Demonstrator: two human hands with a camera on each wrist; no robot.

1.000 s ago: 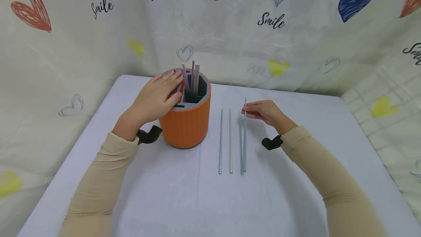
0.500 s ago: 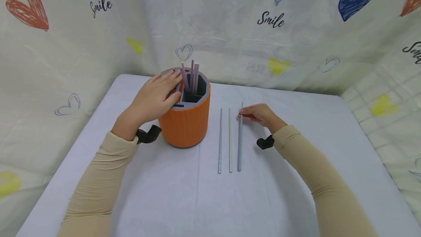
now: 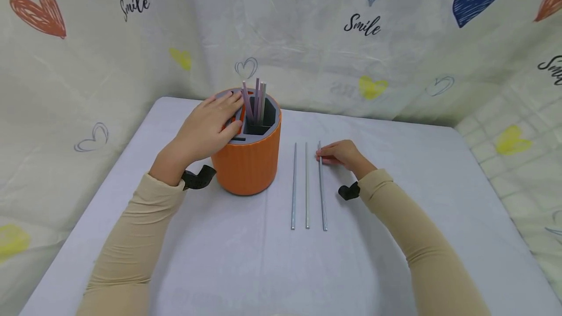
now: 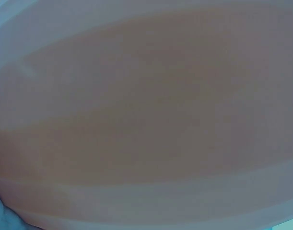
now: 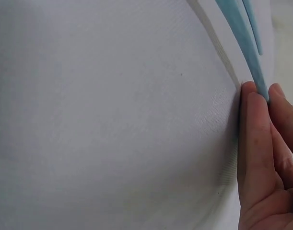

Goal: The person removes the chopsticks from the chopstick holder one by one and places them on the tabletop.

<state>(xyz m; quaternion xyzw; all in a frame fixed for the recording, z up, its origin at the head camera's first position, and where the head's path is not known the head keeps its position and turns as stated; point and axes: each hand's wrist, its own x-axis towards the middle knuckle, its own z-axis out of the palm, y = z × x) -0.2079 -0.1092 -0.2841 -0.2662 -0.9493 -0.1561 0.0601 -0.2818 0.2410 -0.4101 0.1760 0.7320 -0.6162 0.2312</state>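
Note:
My left hand (image 3: 206, 123) rests with extended fingers on the grey divided top of an orange ribbed desk organizer (image 3: 248, 169). Several pinkish and pale sticks (image 3: 257, 104) stand upright in its dark open compartment. To the right, my right hand (image 3: 340, 154) pinches the far end of a thin blue-grey stick (image 3: 322, 196) between thumb and fingertips. That stick lies slightly slanted along the cloth. In the right wrist view, the light-blue stick (image 5: 247, 50) runs up from my fingertips (image 5: 257, 108).
Two more thin sticks, one bluish (image 3: 294, 187) and one pale (image 3: 307, 187), lie side by side between organizer and right hand. White cloth (image 3: 246, 257) covers the table. Behind hangs a curtain (image 3: 316, 57) printed with hearts. A blurred brownish surface (image 4: 146, 115) fills the left wrist view.
My right hand has moved left and nearer with the stick, lowering it from above the cloth to lie beside the other two. My left hand has stayed on the organizer.

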